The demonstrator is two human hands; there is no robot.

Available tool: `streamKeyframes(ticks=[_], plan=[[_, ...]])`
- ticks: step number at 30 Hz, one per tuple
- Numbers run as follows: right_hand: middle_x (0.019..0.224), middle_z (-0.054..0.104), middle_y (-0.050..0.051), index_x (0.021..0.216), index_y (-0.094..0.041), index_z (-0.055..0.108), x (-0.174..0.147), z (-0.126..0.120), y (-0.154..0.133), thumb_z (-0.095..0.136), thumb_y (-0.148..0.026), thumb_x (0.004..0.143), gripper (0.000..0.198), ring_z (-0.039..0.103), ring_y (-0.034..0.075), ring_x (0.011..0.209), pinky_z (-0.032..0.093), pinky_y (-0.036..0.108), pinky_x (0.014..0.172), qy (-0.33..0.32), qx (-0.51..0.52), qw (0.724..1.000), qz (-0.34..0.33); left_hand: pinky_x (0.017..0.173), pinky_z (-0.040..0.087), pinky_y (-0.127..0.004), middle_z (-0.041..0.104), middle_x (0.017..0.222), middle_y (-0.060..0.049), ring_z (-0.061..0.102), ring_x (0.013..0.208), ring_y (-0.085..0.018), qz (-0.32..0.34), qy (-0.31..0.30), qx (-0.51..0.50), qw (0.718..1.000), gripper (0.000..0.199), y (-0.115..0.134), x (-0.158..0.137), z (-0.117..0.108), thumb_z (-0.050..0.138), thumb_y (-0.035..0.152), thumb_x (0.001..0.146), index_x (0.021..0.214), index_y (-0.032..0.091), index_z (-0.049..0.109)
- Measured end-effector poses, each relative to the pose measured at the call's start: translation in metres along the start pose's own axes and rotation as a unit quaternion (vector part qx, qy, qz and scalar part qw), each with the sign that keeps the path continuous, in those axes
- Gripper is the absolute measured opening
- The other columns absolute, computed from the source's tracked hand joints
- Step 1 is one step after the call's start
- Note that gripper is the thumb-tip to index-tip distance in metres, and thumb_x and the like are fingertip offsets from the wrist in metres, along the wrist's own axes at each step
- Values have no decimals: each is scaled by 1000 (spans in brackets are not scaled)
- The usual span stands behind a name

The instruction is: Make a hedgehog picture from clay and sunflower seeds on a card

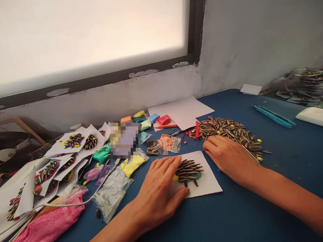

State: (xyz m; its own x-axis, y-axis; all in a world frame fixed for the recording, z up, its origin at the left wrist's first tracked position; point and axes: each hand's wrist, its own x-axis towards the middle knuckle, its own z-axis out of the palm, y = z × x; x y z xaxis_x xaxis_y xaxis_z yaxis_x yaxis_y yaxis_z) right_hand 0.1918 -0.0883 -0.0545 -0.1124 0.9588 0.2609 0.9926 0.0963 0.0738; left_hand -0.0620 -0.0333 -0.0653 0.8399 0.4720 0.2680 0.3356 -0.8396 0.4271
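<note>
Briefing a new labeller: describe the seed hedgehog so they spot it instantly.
On the blue table, find the white card partly under the left hand. The sunflower-seed hedgehog lies on it. Unlike the seed figures on the piled cards at left, it shows a teal body.

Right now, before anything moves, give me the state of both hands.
Left hand: open, fingers and thumb spread over the white card.
Right hand: fingers curled beside the seed pile; whether its grip holds anything cannot be told.

perhaps a craft workroom: seed pile (227, 132), bright plastic packets (133, 165), seed-studded cards (190, 171) on a blue table (239, 215)
</note>
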Motion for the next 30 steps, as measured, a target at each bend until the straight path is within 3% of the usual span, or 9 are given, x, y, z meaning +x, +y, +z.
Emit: streamKeyframes(ticks=[4, 7, 11, 14, 17, 23, 27, 30], plan=[[84, 68, 9, 82, -16, 66, 2, 1, 0, 51, -6, 92, 20, 65, 26, 80, 48, 38, 74, -2, 3, 1000, 7, 110, 42, -55, 56, 145, -16, 51, 132, -32, -4, -11, -2, 1000, 62, 0, 0, -1, 60, 34, 93, 148, 12, 41], [86, 70, 9, 95, -15, 68, 2, 0, 4, 48, -6, 92, 22, 67, 26, 79, 48, 36, 68, 11, 19, 999, 31, 111, 42, -55, 55, 146, -17, 50, 132, -32, -1, -13, -5, 1000, 61, 0, 0, -2, 59, 35, 94, 148, 12, 41], [94, 74, 7, 100, -20, 68, -2, -13, 9, 43, -13, 96, 26, 71, 22, 81, 52, 32, 67, 31, 69, 996, 47, 110, 42, -56, 56, 144, -17, 51, 131, -33, -4, -13, -12, 1000, 61, 0, 2, -2, 58, 35, 94, 149, 14, 40], [102, 76, 7, 103, -20, 69, -7, -30, 6, 42, -21, 99, 27, 72, 19, 87, 56, 30, 73, 27, 186, 980, 64, 110, 42, -56, 56, 144, -17, 51, 131, -33, -10, -16, -19, 1000, 61, 0, 2, -2, 60, 35, 94, 148, 15, 40], [97, 76, 6, 102, -22, 70, -12, -43, -1, 50, -31, 98, 23, 71, 20, 77, 56, 29, 62, 10, 302, 949, 89, 111, 41, -55, 56, 144, -16, 51, 131, -32, -12, -18, -24, 999, 62, 0, 1, -2, 61, 34, 93, 148, 15, 41], [86, 67, 1, 89, -28, 73, -19, -45, -11, 51, -28, 99, 24, 65, 16, 72, 52, 28, 63, 13, 296, 955, -7, 111, 41, -54, 55, 145, -16, 50, 132, -32, -7, -17, -23, 1000, 61, 0, 0, -2, 61, 34, 94, 148, 14, 41], [83, 67, 1, 93, -28, 73, -27, -39, -16, 45, -32, 103, 30, 66, 16, 72, 50, 28, 62, -2, 285, 958, -23, 111, 42, -53, 55, 145, -16, 50, 131, -31, -10, -19, -25, 999, 61, 0, 1, -3, 62, 34, 93, 147, 14, 42], [78, 64, 0, 97, -29, 73, -31, -36, -18, 41, -26, 104, 32, 64, 15, 65, 48, 27, 57, -8, 282, 959, -31, 110, 42, -53, 55, 144, -15, 50, 130, -31, -8, -19, -25, 999, 60, 0, 2, -4, 63, 33, 93, 146, 14, 43]])
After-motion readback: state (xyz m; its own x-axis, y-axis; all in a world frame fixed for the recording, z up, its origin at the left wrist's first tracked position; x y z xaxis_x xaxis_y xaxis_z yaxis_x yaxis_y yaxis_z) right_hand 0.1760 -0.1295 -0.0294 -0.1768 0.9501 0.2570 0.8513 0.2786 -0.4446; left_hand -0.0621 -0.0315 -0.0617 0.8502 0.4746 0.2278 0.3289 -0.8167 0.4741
